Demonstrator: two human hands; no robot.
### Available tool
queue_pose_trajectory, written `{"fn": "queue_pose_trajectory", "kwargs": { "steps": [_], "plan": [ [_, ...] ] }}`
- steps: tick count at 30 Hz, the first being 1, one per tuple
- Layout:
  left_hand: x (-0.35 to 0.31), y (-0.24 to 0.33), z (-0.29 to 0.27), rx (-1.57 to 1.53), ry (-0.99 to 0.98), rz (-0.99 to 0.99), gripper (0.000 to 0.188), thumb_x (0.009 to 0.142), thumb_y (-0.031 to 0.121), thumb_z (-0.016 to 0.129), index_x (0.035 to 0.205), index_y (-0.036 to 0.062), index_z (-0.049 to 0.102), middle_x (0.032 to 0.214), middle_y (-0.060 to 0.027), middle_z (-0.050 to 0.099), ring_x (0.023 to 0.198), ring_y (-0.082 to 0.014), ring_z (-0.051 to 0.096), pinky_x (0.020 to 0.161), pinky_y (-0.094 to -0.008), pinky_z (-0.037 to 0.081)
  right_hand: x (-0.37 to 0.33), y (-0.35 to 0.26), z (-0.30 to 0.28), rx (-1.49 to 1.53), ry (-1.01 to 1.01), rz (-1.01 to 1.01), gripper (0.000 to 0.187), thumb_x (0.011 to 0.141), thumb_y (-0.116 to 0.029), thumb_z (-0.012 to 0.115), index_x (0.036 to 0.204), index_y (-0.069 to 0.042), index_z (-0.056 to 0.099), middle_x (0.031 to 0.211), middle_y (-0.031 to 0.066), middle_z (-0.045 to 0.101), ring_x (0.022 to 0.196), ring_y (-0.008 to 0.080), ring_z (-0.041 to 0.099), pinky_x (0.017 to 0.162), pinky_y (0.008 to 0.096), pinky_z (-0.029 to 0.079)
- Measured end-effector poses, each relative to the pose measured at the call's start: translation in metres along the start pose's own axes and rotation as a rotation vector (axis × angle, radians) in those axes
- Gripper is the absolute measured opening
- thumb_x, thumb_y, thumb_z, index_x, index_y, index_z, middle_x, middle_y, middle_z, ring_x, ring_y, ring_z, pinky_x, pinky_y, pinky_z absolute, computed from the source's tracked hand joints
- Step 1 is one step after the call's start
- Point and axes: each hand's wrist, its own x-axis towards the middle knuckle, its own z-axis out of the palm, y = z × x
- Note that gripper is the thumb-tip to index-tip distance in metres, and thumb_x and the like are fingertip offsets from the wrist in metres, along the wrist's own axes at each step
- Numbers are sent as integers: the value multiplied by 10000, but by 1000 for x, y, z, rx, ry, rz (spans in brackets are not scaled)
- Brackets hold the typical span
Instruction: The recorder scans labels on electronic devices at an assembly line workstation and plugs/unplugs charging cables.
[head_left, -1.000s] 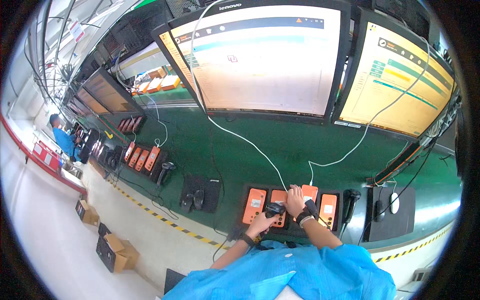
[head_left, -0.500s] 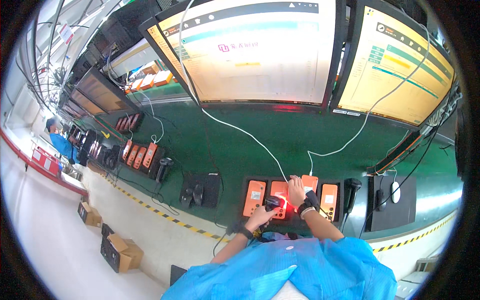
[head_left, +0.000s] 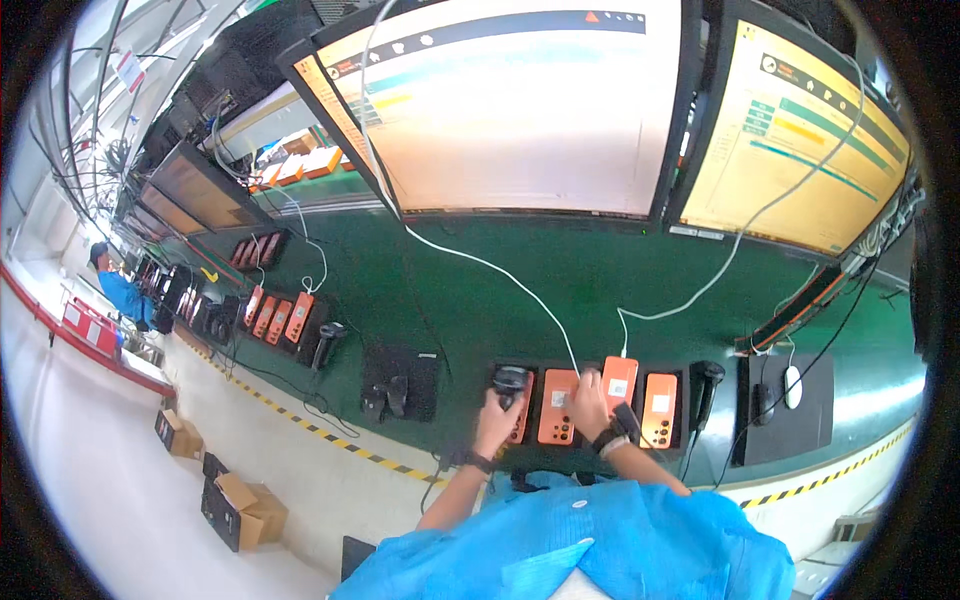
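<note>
My left hand (head_left: 497,420) grips a black handheld barcode scanner (head_left: 510,381) and holds it over the leftmost of several orange phones lying back-up in a black tray (head_left: 583,374). My right hand (head_left: 588,405) rests on the second orange phone (head_left: 556,408), with a dark band on its wrist. A third orange phone (head_left: 620,381) has a white cable (head_left: 520,283) plugged into its top. The fourth orange phone (head_left: 659,409) lies at the tray's right end.
Two large lit monitors (head_left: 520,100) stand behind the green bench (head_left: 600,270). A second scanner (head_left: 706,380) in a stand, a mouse (head_left: 793,386) on a black mat, more orange phones (head_left: 280,316) to the left, cardboard boxes (head_left: 240,505) on the floor, a person (head_left: 118,290) far left.
My left hand has moved the scanner left, from the middle phones to the leftmost one. The red scan light seen half a second ago is gone. My right hand stays on the phones.
</note>
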Motion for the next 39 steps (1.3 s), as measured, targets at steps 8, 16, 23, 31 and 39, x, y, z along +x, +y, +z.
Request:
{"fn": "queue_pose_trajectory", "kwargs": {
  "steps": [8,16,23,31,39],
  "plan": [
    [63,-61,-6,100,66,-240,418,965,329,582,1175,-27,519,1089,-312,639,1045,-496,597,867,-545,473,-43,-11,47,-33,-208,289,372,753,-103,645,989,66,413,1033,304,490,1008,519,502,868,577,433],
    [69,-74,8,576,122,-224,531,918,292,614,1331,-13,480,1316,-282,483,1223,-457,481,987,-561,431,-31,6,26,214,-54,350,289,810,-4,665,982,21,435,900,256,530,852,431,585,706,488,469],
    [27,25,36,-444,-435,-5,332,979,267,652,1204,26,608,1101,-70,665,1046,-166,615,950,-324,482,-31,-23,-32,371,-198,256,298,839,-73,685,1018,-27,451,838,236,598,805,437,630,675,502,497],
    [0,38,35,-601,-551,-43,227,931,121,708,1120,21,631,1027,-48,693,939,-119,653,817,-269,516,11,-44,-136,443,-306,50,222,1000,-156,506,995,10,654,1003,147,622,972,299,608,857,378,492],
    [-12,43,26,-530,-511,15,253,935,104,699,1158,12,627,1045,-69,707,957,-135,669,829,-278,523,25,-73,-110,569,-314,123,214,884,-148,706,1031,3,739,967,136,744,873,236,714,794,330,544]
  ]
}}
